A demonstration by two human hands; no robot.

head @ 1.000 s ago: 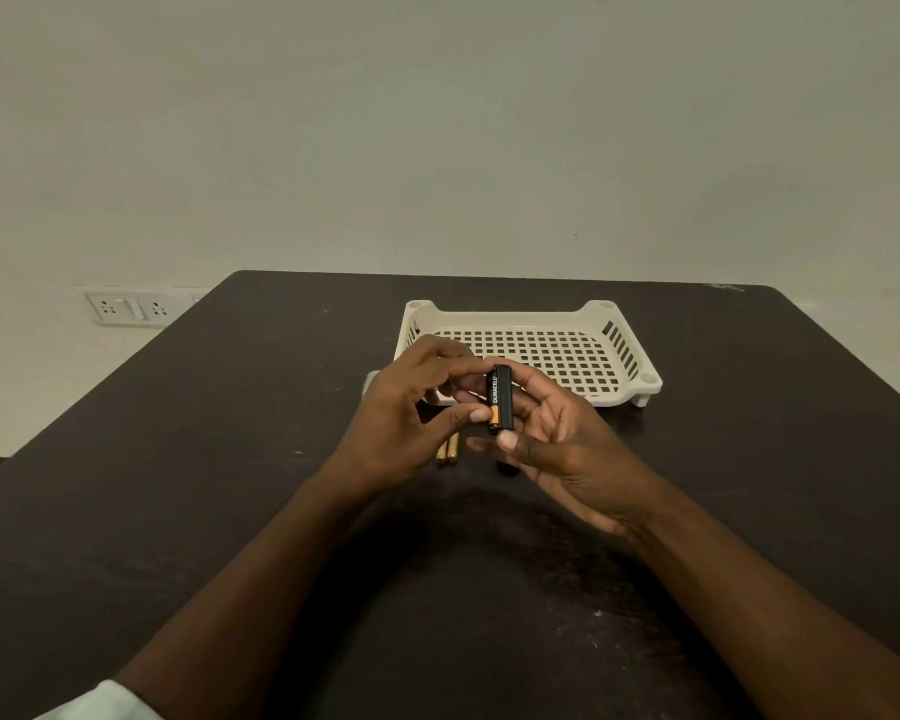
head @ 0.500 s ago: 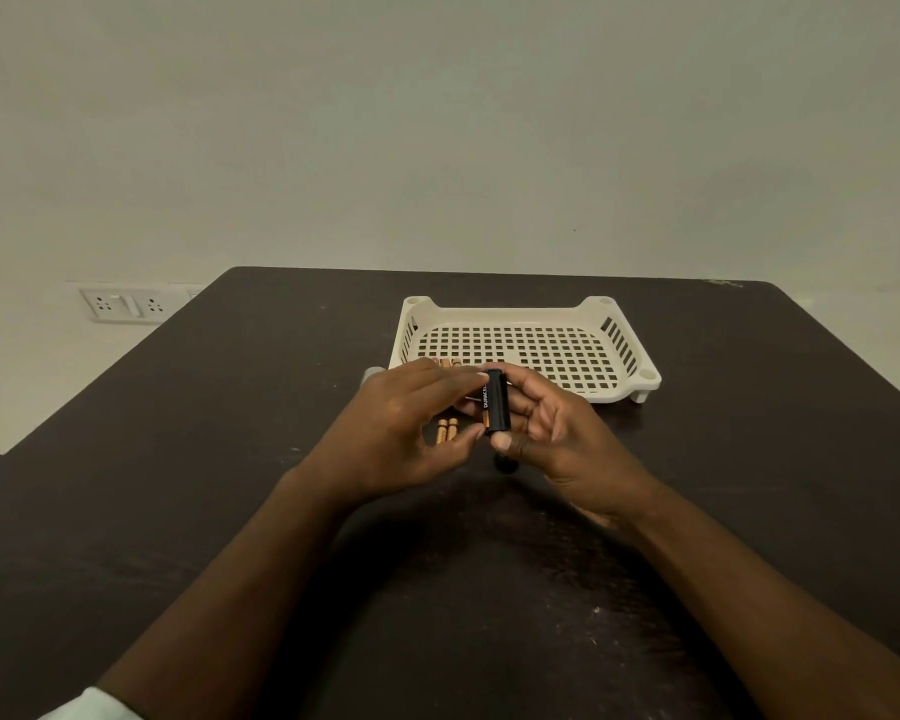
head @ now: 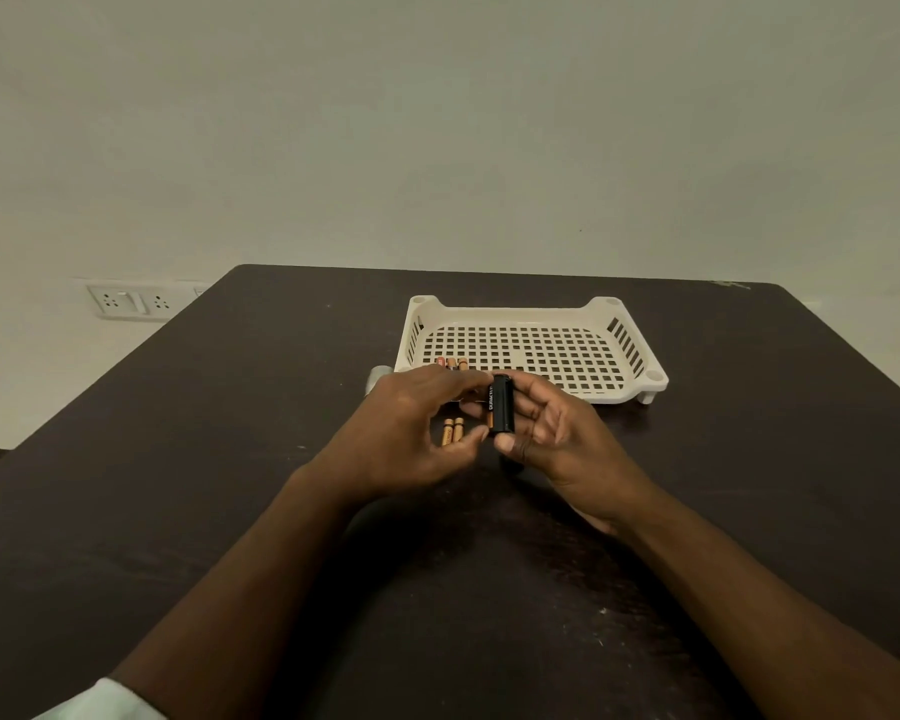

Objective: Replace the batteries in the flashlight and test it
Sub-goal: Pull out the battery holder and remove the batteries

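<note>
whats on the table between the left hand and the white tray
In the head view, three batteries lie by the near edge of the white tray, just beyond the left hand; their near ends are hidden behind its fingers.

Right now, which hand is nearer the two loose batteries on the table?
Left. The left hand arches right over the two loose batteries, its thumb beside them. The right hand sits further right, holding the black battery holder.

Dark surface [head: 230, 459], worn, with pale specks toward the near edge. A cream perforated tray [head: 619, 394] stands on it at the far side. Two copper-topped batteries [head: 452, 431] lie side by side just before the tray.
</note>
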